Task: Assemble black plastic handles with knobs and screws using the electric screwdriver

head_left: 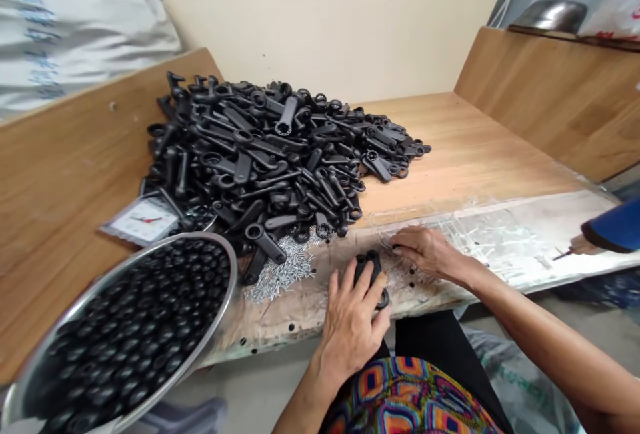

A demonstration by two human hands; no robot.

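Covering black levers [375,265] near table edge [273,342] — left hand [354,317] spread | right hand [425,252] (grip unclear) | open wood [450,147] beyond

Multicoloured patterned garment [405,401], black trousers [425,337].

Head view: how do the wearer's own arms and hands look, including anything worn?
The left hand and right hand are ungloved. Both forearms are sleeveless where visible, the wrists without watches. A multicoloured garment shows at the lap.

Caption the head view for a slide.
Left hand on black levers, right hand beside them, near a lever heap, silver pins and a bowl of black knobs.
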